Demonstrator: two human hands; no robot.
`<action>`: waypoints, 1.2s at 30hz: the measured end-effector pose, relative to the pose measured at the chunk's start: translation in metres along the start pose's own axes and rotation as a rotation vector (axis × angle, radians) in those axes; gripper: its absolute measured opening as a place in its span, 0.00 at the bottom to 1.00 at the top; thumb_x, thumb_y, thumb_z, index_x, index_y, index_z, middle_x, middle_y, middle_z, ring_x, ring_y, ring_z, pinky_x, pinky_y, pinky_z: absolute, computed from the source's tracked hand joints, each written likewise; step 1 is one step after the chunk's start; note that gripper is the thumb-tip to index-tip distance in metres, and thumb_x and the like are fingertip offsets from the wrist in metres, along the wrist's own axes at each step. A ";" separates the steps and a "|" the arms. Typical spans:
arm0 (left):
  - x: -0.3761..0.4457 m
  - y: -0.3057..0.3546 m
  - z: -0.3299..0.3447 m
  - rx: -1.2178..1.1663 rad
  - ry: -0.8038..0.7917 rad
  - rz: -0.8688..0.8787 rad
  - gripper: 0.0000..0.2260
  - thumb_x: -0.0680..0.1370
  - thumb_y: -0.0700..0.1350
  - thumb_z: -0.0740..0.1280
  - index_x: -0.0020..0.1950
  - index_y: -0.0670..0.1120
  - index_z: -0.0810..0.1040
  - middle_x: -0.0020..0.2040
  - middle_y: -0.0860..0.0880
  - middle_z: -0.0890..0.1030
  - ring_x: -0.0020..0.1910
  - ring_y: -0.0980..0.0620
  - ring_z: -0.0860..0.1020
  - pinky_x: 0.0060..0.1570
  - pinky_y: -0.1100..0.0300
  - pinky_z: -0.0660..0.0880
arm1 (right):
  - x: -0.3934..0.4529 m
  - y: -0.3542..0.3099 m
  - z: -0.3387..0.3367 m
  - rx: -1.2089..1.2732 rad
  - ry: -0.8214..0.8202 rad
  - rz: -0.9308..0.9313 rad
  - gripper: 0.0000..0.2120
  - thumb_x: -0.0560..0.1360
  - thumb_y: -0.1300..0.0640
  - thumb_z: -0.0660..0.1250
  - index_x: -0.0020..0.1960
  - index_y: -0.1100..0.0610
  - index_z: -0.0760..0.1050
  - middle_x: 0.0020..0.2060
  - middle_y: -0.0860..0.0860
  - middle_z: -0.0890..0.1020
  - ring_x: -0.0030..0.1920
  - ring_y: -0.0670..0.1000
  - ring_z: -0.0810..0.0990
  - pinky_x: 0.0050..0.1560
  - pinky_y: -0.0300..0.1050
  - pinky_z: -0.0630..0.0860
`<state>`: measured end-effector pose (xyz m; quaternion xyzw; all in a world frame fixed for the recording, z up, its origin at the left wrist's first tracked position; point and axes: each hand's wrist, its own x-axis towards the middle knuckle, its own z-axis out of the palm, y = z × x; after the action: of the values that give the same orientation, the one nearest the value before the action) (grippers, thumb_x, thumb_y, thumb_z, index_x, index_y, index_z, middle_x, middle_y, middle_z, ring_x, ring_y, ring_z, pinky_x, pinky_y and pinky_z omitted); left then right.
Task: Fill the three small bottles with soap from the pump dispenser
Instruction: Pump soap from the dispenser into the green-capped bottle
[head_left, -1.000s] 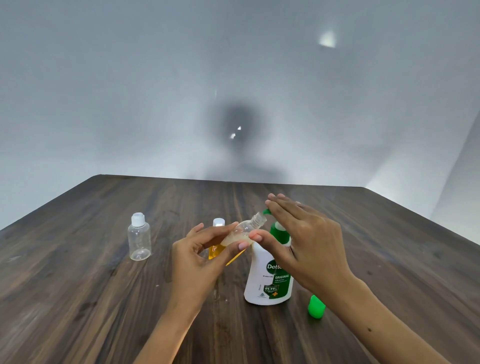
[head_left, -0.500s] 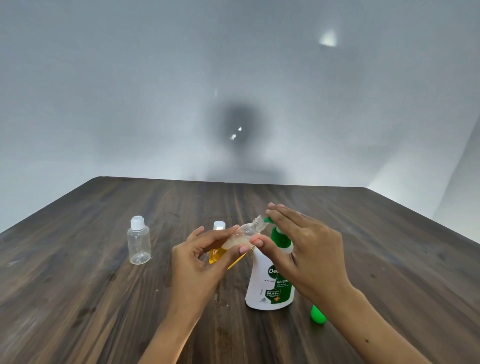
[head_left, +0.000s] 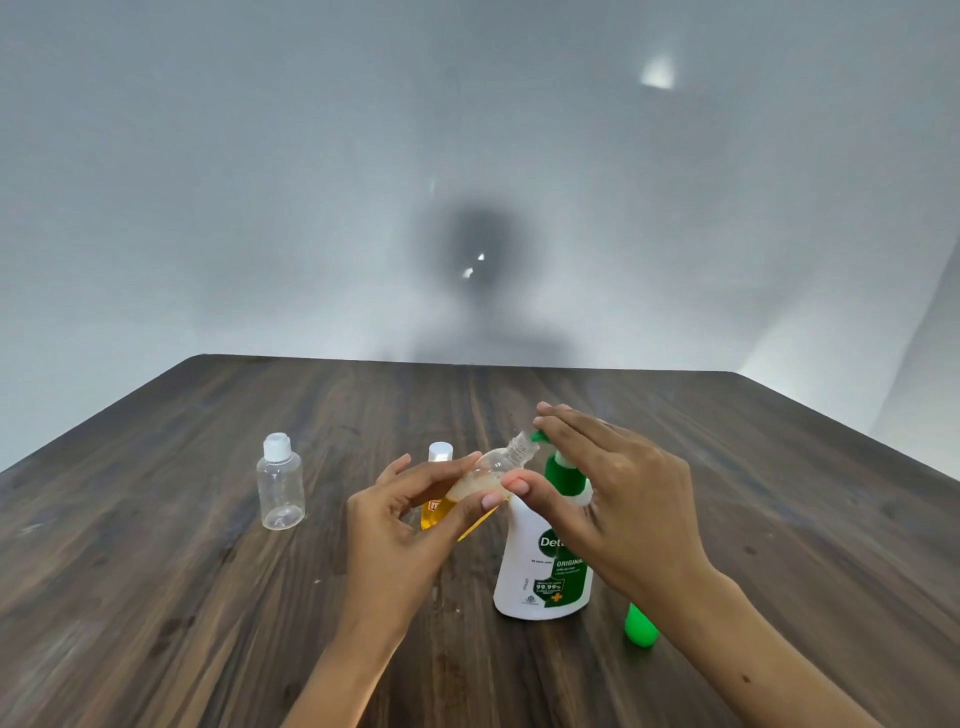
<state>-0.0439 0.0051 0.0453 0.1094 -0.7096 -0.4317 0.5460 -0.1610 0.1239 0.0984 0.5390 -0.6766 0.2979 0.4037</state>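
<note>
— What are your hands doing?

— My left hand pinches an uncapped small bottle between thumb and fingers, tilted, its open neck touching the green nozzle of the pump dispenser. A little pale soap sits in its low end. My right hand lies over the pump head with fingers straight and flat, the thumb reaching toward the bottle.

— Any writing you can read?

— The dispenser's white body shows "Det", then "ORIGINA" and "99.99%"; my right hand cuts off the rest.

— Where are the other bottles?

— A clear capped bottle stands upright to the far left on the table. An amber-filled bottle with a white cap stands behind my left hand, mostly hidden. A green cap peeks out near my right wrist, partly covered.
</note>
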 end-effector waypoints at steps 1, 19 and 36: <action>0.000 0.001 0.000 -0.002 0.000 -0.001 0.14 0.65 0.50 0.78 0.49 0.49 0.86 0.44 0.60 0.85 0.45 0.61 0.83 0.70 0.47 0.66 | 0.003 0.001 -0.002 0.002 0.001 -0.008 0.37 0.76 0.30 0.47 0.50 0.56 0.83 0.52 0.49 0.83 0.52 0.48 0.82 0.49 0.37 0.70; 0.000 0.003 0.001 -0.014 0.007 -0.006 0.14 0.64 0.53 0.74 0.49 0.53 0.84 0.44 0.64 0.84 0.48 0.66 0.81 0.68 0.44 0.68 | -0.001 -0.002 0.001 -0.031 -0.016 -0.013 0.37 0.77 0.32 0.46 0.52 0.58 0.83 0.53 0.51 0.83 0.52 0.50 0.82 0.49 0.38 0.70; -0.001 0.001 0.000 -0.008 -0.010 -0.019 0.13 0.66 0.51 0.76 0.49 0.52 0.85 0.45 0.62 0.85 0.47 0.62 0.83 0.70 0.50 0.66 | -0.002 0.001 0.002 0.032 -0.005 0.011 0.36 0.77 0.31 0.47 0.52 0.58 0.82 0.54 0.50 0.83 0.54 0.50 0.81 0.50 0.38 0.71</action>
<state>-0.0434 0.0064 0.0450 0.1117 -0.7094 -0.4402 0.5390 -0.1626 0.1234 0.0957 0.5424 -0.6758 0.3094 0.3917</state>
